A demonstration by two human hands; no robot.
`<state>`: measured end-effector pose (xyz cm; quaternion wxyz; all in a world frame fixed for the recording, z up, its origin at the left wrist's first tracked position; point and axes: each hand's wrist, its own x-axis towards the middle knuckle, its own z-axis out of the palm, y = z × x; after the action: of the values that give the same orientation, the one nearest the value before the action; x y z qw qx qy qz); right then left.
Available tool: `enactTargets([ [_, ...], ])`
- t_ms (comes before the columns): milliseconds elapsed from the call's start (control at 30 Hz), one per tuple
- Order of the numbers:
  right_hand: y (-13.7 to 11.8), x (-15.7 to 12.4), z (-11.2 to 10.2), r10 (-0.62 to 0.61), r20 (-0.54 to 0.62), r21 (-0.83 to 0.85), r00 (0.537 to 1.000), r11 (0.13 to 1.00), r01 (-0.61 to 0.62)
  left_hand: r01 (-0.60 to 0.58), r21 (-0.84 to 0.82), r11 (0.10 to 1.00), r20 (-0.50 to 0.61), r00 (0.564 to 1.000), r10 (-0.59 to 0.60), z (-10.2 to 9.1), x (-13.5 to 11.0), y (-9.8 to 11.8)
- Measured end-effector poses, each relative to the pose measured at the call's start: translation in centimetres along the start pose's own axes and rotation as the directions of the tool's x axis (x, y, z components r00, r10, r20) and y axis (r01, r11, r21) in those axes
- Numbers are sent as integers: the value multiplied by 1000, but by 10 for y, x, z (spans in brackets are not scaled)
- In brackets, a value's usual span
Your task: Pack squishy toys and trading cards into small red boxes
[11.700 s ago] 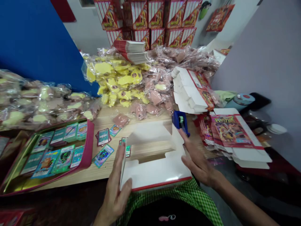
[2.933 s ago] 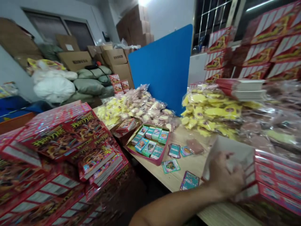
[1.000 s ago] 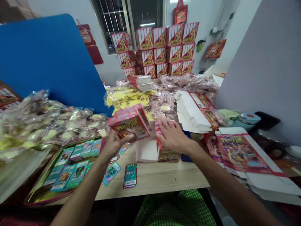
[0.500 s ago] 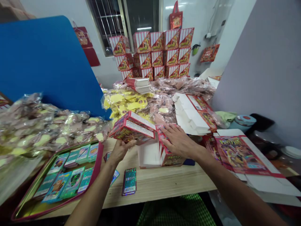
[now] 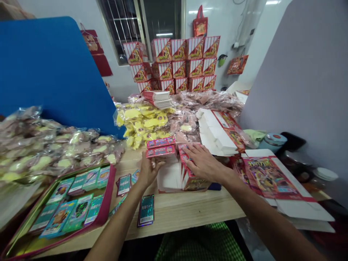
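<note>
Left hand (image 5: 149, 171), fingers narrowly closed, holds two flat red printed cardboard boxes (image 5: 161, 148) aloft; right hand (image 5: 202, 163), spread wide, rests on upright red boxes (image 5: 190, 179) beside an open white cardboard carton (image 5: 169, 176), near the front edge of the pale wooden table (image 5: 190, 212).

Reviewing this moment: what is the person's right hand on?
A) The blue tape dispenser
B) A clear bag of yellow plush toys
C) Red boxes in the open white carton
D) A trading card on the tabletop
C: the right hand lies flat across the tops of the red boxes standing in the open white carton.
</note>
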<state>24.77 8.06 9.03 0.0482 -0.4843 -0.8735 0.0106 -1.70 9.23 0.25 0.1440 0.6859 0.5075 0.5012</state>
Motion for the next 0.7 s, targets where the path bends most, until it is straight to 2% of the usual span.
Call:
enactTargets([
  [133,-6,2,-11,39,30,-4,999,999,-39,-9,-22,1000,0,1000,9,13,-8,-1],
  [200,-19,6,-19,50,-87,-9,995,999,-51,-14,-22,1000,-5,1000,14,16,-9,-2],
  [267,-33,15,-26,-44,-229,-38,973,999,36,-22,-23,999,-8,1000,22,18,-9,-4],
  [300,-39,21,-28,-116,-247,-61,962,993,105,-26,-24,999,-5,1000,26,18,-9,-6],
  [367,-46,33,-30,-211,-191,-90,959,976,197,-31,-23,999,11,999,31,19,-7,-7],
  [467,-42,51,-34,-248,-87,-87,965,967,241,-31,-8,999,37,999,31,19,-7,-8],
  [567,-34,59,-45,-280,-67,-88,958,958,274,-28,11,1000,50,998,28,19,-9,-6],
  [700,-35,59,-60,-254,-85,-111,963,963,244,-6,13,1000,66,998,5,19,-16,-2],
])
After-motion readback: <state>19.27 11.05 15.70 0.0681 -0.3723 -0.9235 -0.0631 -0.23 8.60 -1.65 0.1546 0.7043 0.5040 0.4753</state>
